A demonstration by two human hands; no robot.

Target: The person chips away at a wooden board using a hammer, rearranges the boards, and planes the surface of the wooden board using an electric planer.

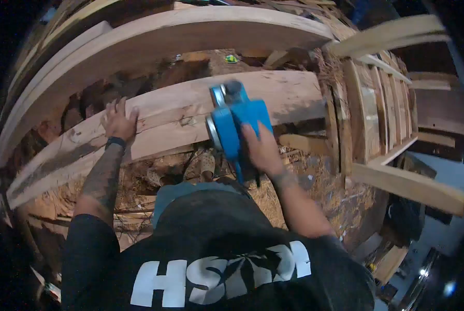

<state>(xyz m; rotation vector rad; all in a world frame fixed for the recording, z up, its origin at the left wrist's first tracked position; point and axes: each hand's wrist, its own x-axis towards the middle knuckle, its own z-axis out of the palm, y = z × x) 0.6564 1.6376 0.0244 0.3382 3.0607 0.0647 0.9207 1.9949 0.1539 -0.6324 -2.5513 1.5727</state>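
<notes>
A blue electric hand planer (238, 122) rests on a long wooden plank (175, 106), right of the plank's middle. My right hand (263, 150) is wrapped round the planer's rear handle. On the left part of the plank, my left hand (119, 120) lies with its fingers spread, pressing on the wood and holding nothing. The plank's face shows pale planed wood along with darker, rough patches and a lengthwise crack. The planer's underside is hidden against the wood.
Behind the plank lies another thick beam (206, 26). A slatted wooden frame (382, 103) stands at the right, with a board (408, 189) jutting towards me. Wood shavings (325, 181) cover the ground, and a small yellow-green item (231, 59) lies beyond the plank.
</notes>
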